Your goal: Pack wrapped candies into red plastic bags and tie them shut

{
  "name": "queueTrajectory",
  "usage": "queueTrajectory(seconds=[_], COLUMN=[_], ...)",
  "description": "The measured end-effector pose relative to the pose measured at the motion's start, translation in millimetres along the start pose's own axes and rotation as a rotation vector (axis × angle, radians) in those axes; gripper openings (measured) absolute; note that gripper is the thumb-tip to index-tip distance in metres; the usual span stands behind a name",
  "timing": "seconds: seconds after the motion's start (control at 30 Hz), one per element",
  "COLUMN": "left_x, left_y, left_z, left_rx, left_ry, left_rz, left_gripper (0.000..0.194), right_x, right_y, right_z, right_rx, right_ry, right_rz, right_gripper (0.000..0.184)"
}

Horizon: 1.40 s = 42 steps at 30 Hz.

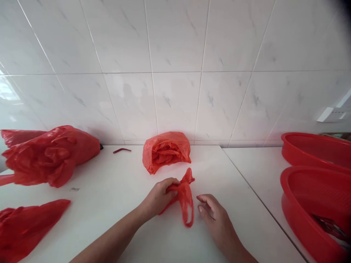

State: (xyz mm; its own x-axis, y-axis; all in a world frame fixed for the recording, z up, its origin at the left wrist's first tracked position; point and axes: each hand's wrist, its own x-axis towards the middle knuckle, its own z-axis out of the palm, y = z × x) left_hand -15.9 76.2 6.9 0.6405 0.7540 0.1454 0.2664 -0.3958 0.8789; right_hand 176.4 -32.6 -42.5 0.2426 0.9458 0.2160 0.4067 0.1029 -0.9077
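My left hand (160,195) is closed around a small, scrunched red plastic bag (185,193) just above the white countertop (115,197); the bag's handle loop hangs down toward me. My right hand (212,212) rests a little to the right of the bag, fingers loosely curled and apart, holding nothing. Behind the held bag, against the tiled wall, lies a crumpled red plastic bag (166,150) with its mouth facing me.
A large stuffed red bag (52,153) lies at the left, another red bag (26,226) at the lower left corner. A small red strip (122,149) lies near the wall. Two red plastic baskets (315,175) stand stacked at the right.
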Motion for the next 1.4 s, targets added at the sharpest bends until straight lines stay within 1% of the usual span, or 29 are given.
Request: queueTrajectory(seconds=[0.07,0.13,0.17,0.23,0.27,0.3,0.33,0.37,0.43,0.5,0.57,0.63,0.7,0.77,0.8,0.87,0.9,0.93,0.97,1.03,1.1,1.17,1.23,1.3,1.33,1.37,1.4], left_x=[2.3,-0.5,-3.3,-9.5,-12.0,-13.5,-13.9,-13.2,-9.3,-4.6,-1.6,-1.1,-2.2,-3.3,-3.6,-3.8,-3.9,-4.1,-4.6,-6.8,-10.5,-15.1,-19.5,-22.4,-23.0,-23.1,-22.7], left_y=[11.1,21.0,24.2,25.3,23.3,20.0,15.7,11.1,2.8,-1.8,-2.6,-1.8,-1.6,-3.0,-4.1,-6.5,-7.4,-7.9,-8.0,-6.4,-2.7,1.8,5.6,7.5,8.1,8.6,9.4], left_z=[6.1,14.8,19.7,28.6,31.7,33.3,33.2,31.2,21.8,8.3,-4.0,-10.9,-11.6,-8.5,-6.5,-2.6,-1.0,0.5,1.9,5.1,9.3,14.0,17.8,19.5,19.5,19.2,18.7], left_rx=[-0.315,-0.586,-0.690,-0.826,-0.865,-0.894,-0.920,-0.947,-0.998,-1.029,-1.041,-1.038,-1.020,-1.001,-0.999,-1.012,-1.024,-1.035,-1.044,-1.046,-1.024,-0.976,-0.912,-0.856,-0.832,-0.806,-0.769], left_ry=[0.025,-0.031,-0.090,-0.235,-0.281,-0.286,-0.247,-0.171,0.035,0.206,0.300,0.300,0.241,0.179,0.161,0.148,0.144,0.136,0.118,0.040,-0.092,-0.246,-0.403,-0.539,-0.577,-0.576,-0.529], left_rz=[-0.071,-0.088,-0.092,-0.120,-0.144,-0.169,-0.192,-0.208,-0.215,-0.191,-0.158,-0.133,-0.124,-0.127,-0.129,-0.135,-0.136,-0.136,-0.135,-0.130,-0.122,-0.119,-0.107,-0.084,-0.073,-0.061,-0.052], left_gripper=[0.017,0.022,0.025,0.028,0.028,0.029,0.029,0.031,0.033,0.027,0.017,0.013,0.011,0.009,0.009,0.011,0.013,0.014,0.015,0.013,0.008,0.012,0.021,0.038,0.048,0.056,0.059], right_x=[-2.2,-5.0,-6.2,-7.8,-7.8,-7.2,-6.0,-4.0,1.7,8.5,14.5,18.5,20.3,20.5,20.1,18.0,16.3,14.2,11.8,6.8,2.8,0.7,0.7,1.6,2.0,2.0,1.6], right_y=[-6.7,-14.4,-17.7,-21.6,-21.9,-21.1,-19.4,-17.0,-11.5,-7.7,-7.8,-11.5,-15.5,-16.2,-15.0,-10.3,-8.0,-6.4,-6.0,-8.7,-14.9,-21.7,-26.7,-29.5,-30.5,-31.5,-32.8], right_z=[0.7,2.7,4.1,6.8,7.4,7.1,5.6,2.5,-8.1,-23.0,-38.3,-50.9,-59.0,-62.5,-62.6,-59.3,-55.9,-51.4,-46.3,-35.2,-25.7,-19.9,-18.0,-18.2,-18.4,-18.2,-17.4], right_rx=[0.208,0.406,0.483,0.571,0.583,0.583,0.577,0.570,0.566,0.572,0.586,0.602,0.636,0.697,0.728,0.769,0.776,0.780,0.780,0.764,0.735,0.725,0.712,0.650,0.595,0.528,0.457], right_ry=[-0.037,-0.087,-0.115,-0.177,-0.197,-0.194,-0.167,-0.117,0.044,0.203,0.287,0.311,0.312,0.350,0.376,0.388,0.344,0.259,0.155,-0.020,-0.092,-0.114,-0.141,-0.146,-0.132,-0.105,-0.061], right_rz=[0.081,0.136,0.155,0.187,0.204,0.221,0.240,0.261,0.299,0.321,0.306,0.285,0.273,0.287,0.311,0.429,0.501,0.554,0.576,0.538,0.477,0.428,0.359,0.301,0.289,0.283,0.280], right_gripper=[0.040,0.051,0.051,0.045,0.040,0.037,0.036,0.036,0.033,0.028,0.025,0.024,0.028,0.031,0.029,0.021,0.019,0.019,0.021,0.029,0.039,0.041,0.035,0.025,0.021,0.019,0.018])
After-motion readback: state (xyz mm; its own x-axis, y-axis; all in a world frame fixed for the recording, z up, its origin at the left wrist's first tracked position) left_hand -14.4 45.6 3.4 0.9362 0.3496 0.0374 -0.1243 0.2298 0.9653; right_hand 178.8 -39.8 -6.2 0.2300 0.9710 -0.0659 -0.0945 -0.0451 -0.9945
